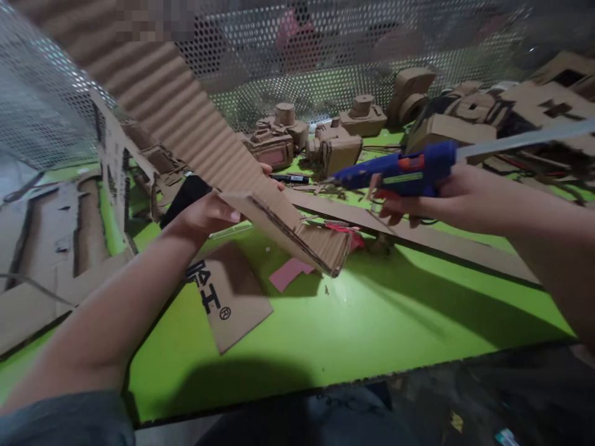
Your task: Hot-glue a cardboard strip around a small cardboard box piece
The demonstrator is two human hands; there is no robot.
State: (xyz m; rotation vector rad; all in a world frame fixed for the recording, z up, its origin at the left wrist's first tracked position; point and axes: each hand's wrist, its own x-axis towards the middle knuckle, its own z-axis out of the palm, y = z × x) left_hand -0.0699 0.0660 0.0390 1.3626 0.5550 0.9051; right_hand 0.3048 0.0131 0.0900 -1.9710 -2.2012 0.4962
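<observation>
My left hand (209, 214) grips a long strip of corrugated cardboard (195, 124) that slants up from the table toward the top left; its lower end is folded into a small flap (325, 248). My right hand (418, 201) is closed round a blue glue gun (400, 170), nozzle pointing left toward the cardboard, a short way above the folded end. A glue stick (525, 137) juts out of the gun's back.
The green table (372, 316) carries a printed cardboard piece (227, 303), a pink scrap (288, 272), long flat strips (418, 229) and cut sheets at left (51, 235). Cardboard camera models (274, 145) stand along a perforated metal screen (325, 49) at the back.
</observation>
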